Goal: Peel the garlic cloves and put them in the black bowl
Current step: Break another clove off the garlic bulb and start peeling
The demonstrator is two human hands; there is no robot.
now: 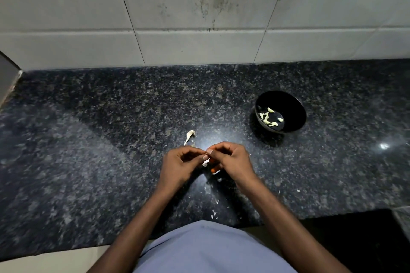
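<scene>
Both hands pinch one small white papery garlic clove (206, 162), left hand (179, 166) and right hand (233, 162) meeting fingertip to fingertip. The round glossy black bowl (295, 115) sits beyond and right of the grip, nearer the right hand.

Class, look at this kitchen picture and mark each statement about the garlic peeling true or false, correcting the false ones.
1. The black bowl holds several peeled garlic cloves. True.
2. The bowl stands to the left of both hands. False: it stands on the granite counter to their right, nearer the tiled wall.
3. The left hand and right hand are together on one garlic clove. True.
4. The garlic stem lies inside the bowl. False: it lies on the counter, beyond the left hand.
5. Bits of garlic skin lie on the counter. True.
</scene>
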